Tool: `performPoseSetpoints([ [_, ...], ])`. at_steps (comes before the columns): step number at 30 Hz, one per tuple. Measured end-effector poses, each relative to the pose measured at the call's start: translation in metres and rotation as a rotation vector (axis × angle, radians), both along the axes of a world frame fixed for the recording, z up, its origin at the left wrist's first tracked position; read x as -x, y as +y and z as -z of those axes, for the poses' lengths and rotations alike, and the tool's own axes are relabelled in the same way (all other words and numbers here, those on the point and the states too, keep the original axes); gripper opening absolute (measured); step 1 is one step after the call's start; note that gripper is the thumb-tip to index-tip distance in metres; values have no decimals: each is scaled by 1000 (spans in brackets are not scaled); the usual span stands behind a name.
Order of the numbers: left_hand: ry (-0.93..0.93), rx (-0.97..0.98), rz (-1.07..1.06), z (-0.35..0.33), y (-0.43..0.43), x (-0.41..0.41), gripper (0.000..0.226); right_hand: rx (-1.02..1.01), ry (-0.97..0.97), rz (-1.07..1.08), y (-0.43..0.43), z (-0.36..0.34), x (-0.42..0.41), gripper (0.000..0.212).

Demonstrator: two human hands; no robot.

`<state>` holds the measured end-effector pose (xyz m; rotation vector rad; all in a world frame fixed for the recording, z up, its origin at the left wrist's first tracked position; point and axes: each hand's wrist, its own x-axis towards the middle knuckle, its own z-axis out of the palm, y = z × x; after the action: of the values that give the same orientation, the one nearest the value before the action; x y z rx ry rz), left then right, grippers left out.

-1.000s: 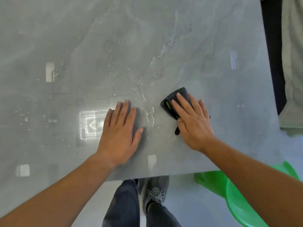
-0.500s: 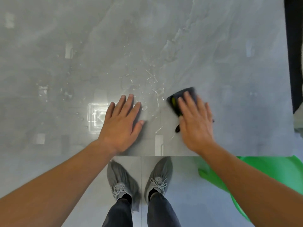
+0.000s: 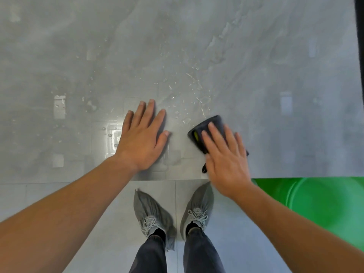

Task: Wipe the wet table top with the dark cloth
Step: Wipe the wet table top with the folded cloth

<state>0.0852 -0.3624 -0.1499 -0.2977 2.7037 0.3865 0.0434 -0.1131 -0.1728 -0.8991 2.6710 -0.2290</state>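
A grey marbled table top [image 3: 256, 66] fills the upper view, with water drops [image 3: 193, 89] scattered across its middle. A small dark cloth [image 3: 204, 129] with a yellow-green tag lies near the front edge. My right hand [image 3: 226, 160] presses flat on the cloth with straight fingers, covering its near part. My left hand [image 3: 141, 138] rests flat on the table to the left of the cloth, fingers spread, holding nothing.
A green plastic stool or basin [image 3: 315, 200] stands on the floor under the table's front right edge. My two feet in grey shoes [image 3: 153, 215] stand on the tiled floor below the table edge. A dark gap [image 3: 360, 36] runs along the table's right side.
The cloth under my right hand has slid toward the front edge, and the view has tilted down so more floor and both feet show. My left hand stays flat on the table.
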Motion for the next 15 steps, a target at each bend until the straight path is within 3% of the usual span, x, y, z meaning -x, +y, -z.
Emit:
performPoseSetpoints([
  [5, 19, -38, 23, 1, -9, -2, 70, 34, 0, 443, -34, 1, 20, 60],
  [7, 24, -53, 28, 2, -11, -3, 71, 32, 25, 368, -51, -1, -6, 62],
  [9, 30, -67, 27, 2, -12, -4, 71, 18, 33, 155, -56, -1, -33, 61],
  [12, 50, -74, 31, 4, -15, -5, 71, -1, 20, -41, -47, 1, -28, 61],
  [15, 51, -76, 42, 7, -16, -5, 70, -20, 54, 85, -48, 3, 13, 61],
])
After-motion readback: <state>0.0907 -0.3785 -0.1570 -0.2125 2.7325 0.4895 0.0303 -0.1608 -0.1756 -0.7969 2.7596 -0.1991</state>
